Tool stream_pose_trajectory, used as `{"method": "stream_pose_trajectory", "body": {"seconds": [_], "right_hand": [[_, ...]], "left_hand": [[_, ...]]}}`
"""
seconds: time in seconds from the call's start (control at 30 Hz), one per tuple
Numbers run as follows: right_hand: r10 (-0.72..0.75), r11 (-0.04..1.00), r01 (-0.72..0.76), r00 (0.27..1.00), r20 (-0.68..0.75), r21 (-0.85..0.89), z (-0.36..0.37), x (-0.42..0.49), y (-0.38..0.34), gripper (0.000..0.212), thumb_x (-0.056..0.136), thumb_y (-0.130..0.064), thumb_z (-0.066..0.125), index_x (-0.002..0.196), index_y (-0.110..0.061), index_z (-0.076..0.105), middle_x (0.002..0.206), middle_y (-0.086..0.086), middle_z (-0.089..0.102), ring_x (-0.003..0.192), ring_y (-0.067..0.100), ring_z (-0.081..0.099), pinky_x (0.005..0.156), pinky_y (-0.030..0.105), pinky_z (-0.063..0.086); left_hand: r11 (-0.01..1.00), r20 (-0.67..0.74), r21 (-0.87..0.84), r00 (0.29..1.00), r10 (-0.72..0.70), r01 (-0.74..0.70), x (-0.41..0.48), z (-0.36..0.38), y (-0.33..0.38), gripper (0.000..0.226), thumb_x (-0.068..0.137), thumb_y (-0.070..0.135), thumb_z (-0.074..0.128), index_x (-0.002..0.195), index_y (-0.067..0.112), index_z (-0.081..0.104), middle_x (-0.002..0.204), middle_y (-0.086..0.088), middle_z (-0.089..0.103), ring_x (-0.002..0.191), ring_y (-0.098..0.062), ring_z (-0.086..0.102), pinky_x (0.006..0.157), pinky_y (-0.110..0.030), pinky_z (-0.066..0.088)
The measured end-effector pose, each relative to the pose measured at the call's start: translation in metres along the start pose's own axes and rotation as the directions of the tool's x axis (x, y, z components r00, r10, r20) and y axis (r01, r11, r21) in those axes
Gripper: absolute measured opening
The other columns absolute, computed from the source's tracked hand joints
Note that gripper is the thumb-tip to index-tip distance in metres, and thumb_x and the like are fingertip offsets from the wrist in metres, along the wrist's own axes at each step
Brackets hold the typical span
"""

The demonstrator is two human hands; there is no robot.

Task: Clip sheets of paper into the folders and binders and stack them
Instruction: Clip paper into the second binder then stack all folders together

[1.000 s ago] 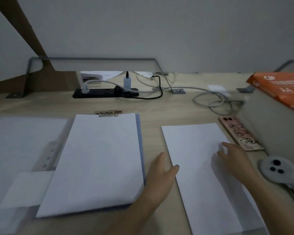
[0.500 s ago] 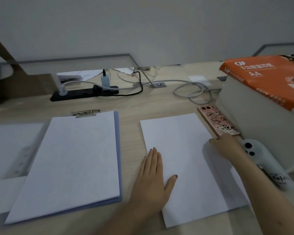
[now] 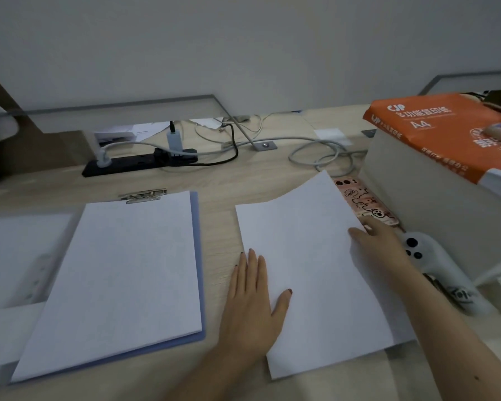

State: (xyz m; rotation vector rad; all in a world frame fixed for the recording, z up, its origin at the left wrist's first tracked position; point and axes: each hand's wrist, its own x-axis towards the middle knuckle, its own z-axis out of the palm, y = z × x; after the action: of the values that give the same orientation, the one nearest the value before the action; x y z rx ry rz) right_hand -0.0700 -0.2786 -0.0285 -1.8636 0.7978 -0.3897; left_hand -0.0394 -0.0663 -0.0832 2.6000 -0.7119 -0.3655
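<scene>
The left hand lies flat and spread, palm down. Its straight fingers rest along the near left edge of the loose sheet and its thumb sits on the paper. It appears to be pinning that side to the desk. The right hand sits at the sheet's right edge, about halfway up. Its thumb is on top and its fingers reach over the edge, but the view does not show whether they are tucked under in a pinch.

The sheet lies between the two hands with its long axis running away from the person, its far end leaning a little to the left. Its far right corner curls up off the desk just beyond the right hand.

Left of the sheet, past the left hand and a strip of bare desk, lies a blue clipboard already carrying paper. Its long axis runs nearly parallel to the sheet's. The metal clip is at its far end, about level with the sheet's far left corner. The left hand is the nearer one to it.

I judge that the next move carries the sheet leftward, either to this board or to another folder. The sheet already points the right way, so it would need only a sideways slide and hardly any turning.

Just right of the sheet are a white controller and a phone in a cartoon case. A ream of A4 paper sits further right and beyond. Far beyond the sheet, a power strip and loose cables lie near the wall.
</scene>
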Motion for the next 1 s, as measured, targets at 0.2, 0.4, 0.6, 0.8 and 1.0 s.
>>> {"method": "stream_pose_trajectory", "body": {"seconds": [0.2,0.4,0.6,0.8,1.0], "right_hand": [[-0.046,0.974,0.056,0.998,-0.050,0.219,-0.014,-0.009,-0.031,0.019,0.088,-0.013,0.054,0.073,-0.021,0.063,0.079,0.004,0.066,0.071,0.024,0.060,0.075,0.035,0.047],[-0.122,0.935,0.122,0.992,-0.020,0.333,0.017,-0.029,-0.070,0.015,0.091,-0.018,0.051,0.082,-0.025,0.061,0.084,-0.001,0.066,0.073,0.017,0.061,0.067,0.030,0.048],[-0.146,0.897,0.010,0.950,0.275,0.441,0.092,-0.063,-0.103,0.014,0.093,-0.019,0.049,0.100,-0.019,0.062,0.088,-0.003,0.074,0.074,0.015,0.069,0.061,0.026,0.055],[-0.207,0.879,-0.094,0.808,0.552,0.467,0.177,-0.105,-0.124,0.030,0.092,-0.016,0.051,0.121,-0.020,0.056,0.105,0.002,0.073,0.087,0.020,0.072,0.061,0.028,0.059],[-0.225,0.877,-0.118,0.755,0.615,0.465,0.257,-0.138,-0.141,0.039,0.092,-0.015,0.051,0.130,-0.023,0.052,0.123,0.002,0.066,0.112,0.025,0.062,0.102,0.049,0.044]], "left_hand": [[0.432,0.046,-0.892,0.979,-0.200,0.131,0.005,-0.044,0.008,0.042,0.090,0.038,0.053,0.130,0.033,0.040,0.125,0.016,0.053,0.112,-0.008,0.054,0.103,-0.035,0.042],[0.325,0.006,-0.942,0.974,-0.226,0.081,-0.014,-0.103,-0.019,0.028,0.093,0.032,0.051,0.118,0.026,0.061,0.113,0.002,0.069,0.104,-0.019,0.065,0.098,-0.045,0.048],[0.411,-0.148,-0.912,0.937,-0.315,-0.006,-0.052,-0.159,-0.088,0.024,0.095,0.032,0.047,0.115,0.031,0.060,0.106,0.009,0.071,0.096,-0.010,0.068,0.085,-0.032,0.054],[0.415,-0.208,-0.910,0.862,-0.463,0.003,-0.084,-0.199,-0.168,0.021,0.095,0.025,0.048,0.113,0.026,0.059,0.099,0.009,0.069,0.090,-0.009,0.066,0.073,-0.024,0.053],[0.478,-0.276,-0.878,0.780,-0.561,0.033,-0.116,-0.228,-0.245,0.016,0.095,0.023,0.048,0.097,0.020,0.063,0.093,0.002,0.068,0.085,-0.016,0.065,0.074,-0.028,0.050]]}}
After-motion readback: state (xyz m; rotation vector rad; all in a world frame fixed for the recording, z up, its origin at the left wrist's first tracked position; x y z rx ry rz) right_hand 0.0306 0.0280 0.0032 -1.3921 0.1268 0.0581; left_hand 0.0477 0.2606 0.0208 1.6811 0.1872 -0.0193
